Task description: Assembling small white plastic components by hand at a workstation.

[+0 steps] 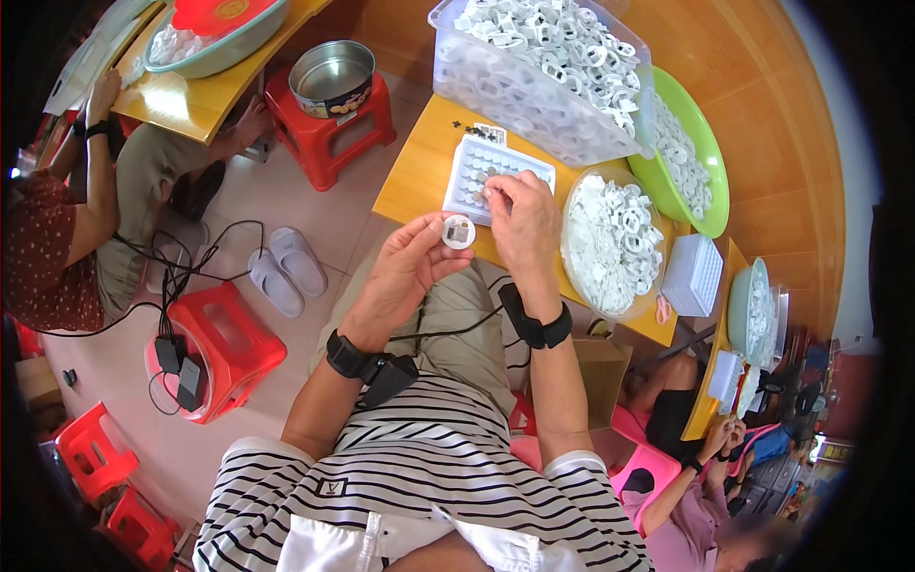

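Between the thumb and fingers of my left hand (412,255) is a small round white plastic housing (458,232), with a greyish part showing inside it. My right hand (524,224) is over the near edge of a white tray (456,198) on the table. Its thumb and forefinger pinch close together at the tray; a small dark round piece seems to be at their tips, too small to name surely. Rows of small round pieces (477,164) lie in the tray. Black wristbands sit on both my wrists.
Behind the tray stands a clear bin (534,129) heaped with white plastic parts. To its right are a green basin (710,200) and a round tub (581,276) of similar parts, and pink scissors (663,307). Red stools (329,143) stand left; other people sit at both sides.
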The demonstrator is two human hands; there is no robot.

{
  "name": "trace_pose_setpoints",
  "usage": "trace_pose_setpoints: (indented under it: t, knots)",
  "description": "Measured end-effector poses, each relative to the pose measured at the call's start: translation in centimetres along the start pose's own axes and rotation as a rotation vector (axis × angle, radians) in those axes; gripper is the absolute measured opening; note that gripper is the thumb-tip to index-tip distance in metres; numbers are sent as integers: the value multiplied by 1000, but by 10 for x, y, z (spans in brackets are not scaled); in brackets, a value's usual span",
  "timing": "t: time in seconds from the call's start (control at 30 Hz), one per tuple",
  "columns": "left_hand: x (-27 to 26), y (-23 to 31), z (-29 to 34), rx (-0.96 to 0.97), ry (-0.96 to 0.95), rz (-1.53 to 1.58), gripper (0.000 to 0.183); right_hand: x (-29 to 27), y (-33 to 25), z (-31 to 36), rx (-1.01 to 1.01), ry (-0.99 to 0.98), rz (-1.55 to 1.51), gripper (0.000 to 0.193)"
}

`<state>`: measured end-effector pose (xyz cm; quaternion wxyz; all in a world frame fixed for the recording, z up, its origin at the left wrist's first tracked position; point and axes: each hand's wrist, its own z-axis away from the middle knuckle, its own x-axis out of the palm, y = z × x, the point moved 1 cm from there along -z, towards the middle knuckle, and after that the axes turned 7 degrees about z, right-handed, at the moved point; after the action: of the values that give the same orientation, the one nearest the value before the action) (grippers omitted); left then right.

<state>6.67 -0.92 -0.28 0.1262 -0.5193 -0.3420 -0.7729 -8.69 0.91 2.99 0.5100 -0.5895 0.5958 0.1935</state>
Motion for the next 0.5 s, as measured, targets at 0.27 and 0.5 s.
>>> trace_pose_setpoints:
  t: [0.27,0.5]
  knots:
    - [-1,-1,1,-12,-9,15,29,-3,1,-1,-57,-81,-22,4]
    - [-1,-2,0,-27,-3,17,28,-5,3,-1,-23,-78,-108,4]
